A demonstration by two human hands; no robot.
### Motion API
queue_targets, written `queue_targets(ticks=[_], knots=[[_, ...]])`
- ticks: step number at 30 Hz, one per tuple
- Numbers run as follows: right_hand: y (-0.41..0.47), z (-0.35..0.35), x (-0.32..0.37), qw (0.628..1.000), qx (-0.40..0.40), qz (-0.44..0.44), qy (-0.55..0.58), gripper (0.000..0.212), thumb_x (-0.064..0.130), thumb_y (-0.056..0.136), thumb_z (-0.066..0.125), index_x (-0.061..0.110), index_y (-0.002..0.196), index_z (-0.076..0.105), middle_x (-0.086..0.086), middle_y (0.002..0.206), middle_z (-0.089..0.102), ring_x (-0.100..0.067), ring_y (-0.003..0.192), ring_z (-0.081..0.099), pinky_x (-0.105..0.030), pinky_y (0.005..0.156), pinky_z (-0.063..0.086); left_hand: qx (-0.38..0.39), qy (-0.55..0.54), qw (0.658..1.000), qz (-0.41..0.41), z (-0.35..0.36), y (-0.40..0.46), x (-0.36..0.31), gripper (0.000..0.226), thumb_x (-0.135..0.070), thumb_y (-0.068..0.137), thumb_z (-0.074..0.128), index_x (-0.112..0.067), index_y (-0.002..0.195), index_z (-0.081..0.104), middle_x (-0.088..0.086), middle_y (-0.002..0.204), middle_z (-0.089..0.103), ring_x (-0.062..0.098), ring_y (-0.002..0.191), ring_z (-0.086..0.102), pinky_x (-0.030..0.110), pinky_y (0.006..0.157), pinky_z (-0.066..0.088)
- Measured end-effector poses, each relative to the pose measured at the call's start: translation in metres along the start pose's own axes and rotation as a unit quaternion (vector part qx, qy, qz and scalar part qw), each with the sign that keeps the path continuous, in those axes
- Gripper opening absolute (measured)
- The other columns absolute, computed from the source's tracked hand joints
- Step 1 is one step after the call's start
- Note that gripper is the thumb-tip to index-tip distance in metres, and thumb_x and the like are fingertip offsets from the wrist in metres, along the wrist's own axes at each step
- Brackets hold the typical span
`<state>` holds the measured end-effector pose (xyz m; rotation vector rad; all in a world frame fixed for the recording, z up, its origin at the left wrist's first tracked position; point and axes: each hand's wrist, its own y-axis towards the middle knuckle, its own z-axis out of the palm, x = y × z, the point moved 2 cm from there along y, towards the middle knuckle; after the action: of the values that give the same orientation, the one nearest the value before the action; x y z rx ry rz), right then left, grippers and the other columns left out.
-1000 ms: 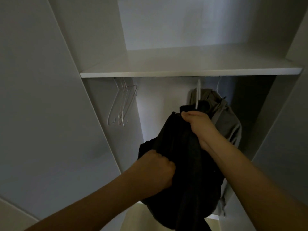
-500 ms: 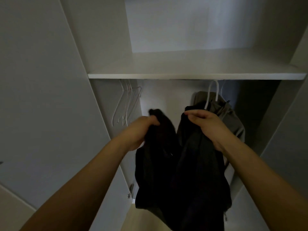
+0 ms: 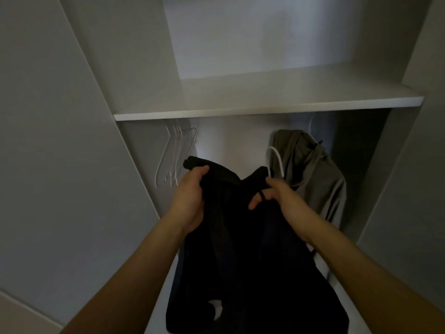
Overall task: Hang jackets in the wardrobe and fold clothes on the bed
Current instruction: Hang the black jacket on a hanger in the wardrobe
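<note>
1. The left hand [image 3: 190, 196] sits at about 9 o'clock from the middle of the view, fingers curled over the top edge of a black jacket [image 3: 243, 261], thumb on the near side, gripping one shoulder of it.
2. The right hand [image 3: 277, 196] is at about 3 o'clock from the left one, the two held apart with the collar between them. It pinches the other shoulder of the jacket together with the base of a white hanger [image 3: 277, 160]; a dark ring shows on one finger.
3. The hanger's hook rises from the right hand toward 12 o'clock, free in the air, well below the shelf [image 3: 265, 109] and not hooked on anything visible. How much of the hanger is inside the jacket cannot be told.
4. The jacket hangs from both hands toward 6 o'clock, bunched and dark, in front of the open wardrobe [image 3: 216, 32], its lower folds reaching the bottom edge of the view.
5. At 2 o'clock from the right hand, an olive jacket [image 3: 310, 174] hangs inside the wardrobe under the shelf, on its own white hook, just behind the held hanger.
6. At 11 o'clock from the left hand, a cluster of bare hangers [image 3: 173, 153] hangs under the shelf near the wardrobe's left wall.
7. The rail itself is hidden behind the shelf's front edge.
8. A pale door panel [image 3: 60, 153] fills the 9 o'clock side.
</note>
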<state>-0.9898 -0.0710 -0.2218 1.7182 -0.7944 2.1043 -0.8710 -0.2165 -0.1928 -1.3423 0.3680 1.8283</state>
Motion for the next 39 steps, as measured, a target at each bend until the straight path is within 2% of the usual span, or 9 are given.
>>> queue_targets(ticks=[3, 8, 14, 20, 29, 32, 34, 36, 39], knots=[[0.003, -0.004, 0.007, 1.0, -0.015, -0.004, -0.024, 0.066, 0.073, 0.072, 0.054, 0.009, 0.06, 0.067, -0.011, 0.073, 0.068, -0.021, 0.072, 0.064, -0.03, 0.083, 0.05, -0.009, 0.031, 0.999, 0.026, 0.003, 0.0, -0.003, 0.033, -0.031, 0.096, 0.049, -0.006, 0.112, 0.063, 0.015, 0.107, 0.072, 0.026, 0.1, 0.069, 0.035, 0.079, 0.054], [0.008, -0.005, 0.009, 0.992, 0.014, -0.034, -0.118, 0.031, 0.038, 0.088, 0.065, 0.018, 0.066, 0.072, -0.002, 0.074, 0.069, -0.016, 0.075, 0.064, -0.02, 0.071, 0.05, -0.048, 0.072, 0.994, 0.063, 0.006, 0.001, 0.0, 0.019, -0.03, 0.093, 0.054, -0.015, 0.1, 0.065, 0.012, 0.102, 0.072, 0.026, 0.096, 0.069, 0.035, 0.077, 0.055], [0.005, -0.005, 0.013, 0.975, 0.083, -0.014, -0.203, 0.031, 0.051, 0.08, 0.066, 0.021, 0.075, 0.076, 0.004, 0.086, 0.074, -0.009, 0.084, 0.069, -0.016, 0.076, 0.05, -0.068, 0.108, 0.986, 0.111, 0.001, 0.001, 0.005, 0.018, -0.028, 0.095, 0.054, -0.014, 0.092, 0.066, 0.005, 0.084, 0.074, 0.017, 0.079, 0.072, 0.025, 0.061, 0.056], [0.018, -0.006, 0.004, 0.972, 0.045, -0.055, -0.224, 0.028, 0.028, 0.095, 0.058, 0.013, 0.073, 0.066, 0.002, 0.076, 0.065, -0.004, 0.072, 0.059, -0.014, 0.07, 0.045, -0.067, 0.109, 0.985, 0.113, -0.004, -0.001, 0.007, 0.023, -0.028, 0.096, 0.053, -0.013, 0.082, 0.062, 0.005, 0.078, 0.072, 0.02, 0.078, 0.071, 0.029, 0.065, 0.058], [0.039, -0.01, 0.013, 0.969, -0.027, -0.068, -0.236, 0.03, 0.029, 0.091, 0.065, 0.012, 0.066, 0.066, -0.013, 0.102, 0.06, -0.017, 0.087, 0.057, -0.022, 0.085, 0.045, -0.166, 0.098, 0.969, 0.151, -0.027, -0.013, 0.011, 0.023, -0.023, 0.094, 0.052, -0.013, 0.073, 0.054, -0.003, 0.063, 0.057, 0.014, 0.066, 0.058, 0.03, 0.061, 0.047], [0.042, -0.01, 0.019, 0.97, -0.041, -0.071, -0.23, 0.031, 0.028, 0.09, 0.067, 0.012, 0.063, 0.066, -0.007, 0.1, 0.058, -0.014, 0.092, 0.056, -0.017, 0.088, 0.042, -0.204, 0.066, 0.966, 0.145, -0.04, -0.021, 0.001, 0.019, -0.022, 0.095, 0.052, -0.007, 0.085, 0.059, 0.009, 0.081, 0.063, 0.024, 0.08, 0.063, 0.038, 0.074, 0.054], [0.041, -0.01, 0.024, 0.975, -0.023, -0.067, -0.211, 0.03, 0.025, 0.09, 0.066, 0.011, 0.063, 0.065, -0.001, 0.084, 0.064, -0.012, 0.09, 0.057, -0.02, 0.092, 0.041, -0.214, 0.152, 0.956, 0.134, -0.052, -0.028, -0.012, 0.026, -0.025, 0.097, 0.052, -0.004, 0.082, 0.058, 0.016, 0.09, 0.065, 0.029, 0.087, 0.065, 0.041, 0.082, 0.054], [0.038, -0.009, 0.028, 0.974, -0.011, -0.082, -0.213, 0.028, 0.023, 0.091, 0.065, 0.011, 0.065, 0.066, 0.004, 0.076, 0.065, -0.007, 0.084, 0.057, -0.023, 0.094, 0.039, -0.182, 0.465, 0.861, 0.091, -0.064, -0.037, -0.028, 0.04, -0.039, 0.098, 0.049, -0.01, 0.071, 0.055, 0.014, 0.078, 0.064, 0.03, 0.077, 0.064, 0.038, 0.068, 0.053], [0.034, -0.002, 0.035, 0.967, 0.009, -0.112, -0.229, 0.027, 0.025, 0.091, 0.063, 0.013, 0.067, 0.068, 0.013, 0.064, 0.065, 0.005, 0.07, 0.059, -0.013, 0.078, 0.041, -0.261, 0.755, 0.55, 0.243, -0.052, -0.056, -0.04, 0.048, -0.057, 0.087, 0.048, -0.013, 0.068, 0.054, 0.003, 0.068, 0.055, 0.029, 0.073, 0.059, 0.029, 0.055, 0.039]])
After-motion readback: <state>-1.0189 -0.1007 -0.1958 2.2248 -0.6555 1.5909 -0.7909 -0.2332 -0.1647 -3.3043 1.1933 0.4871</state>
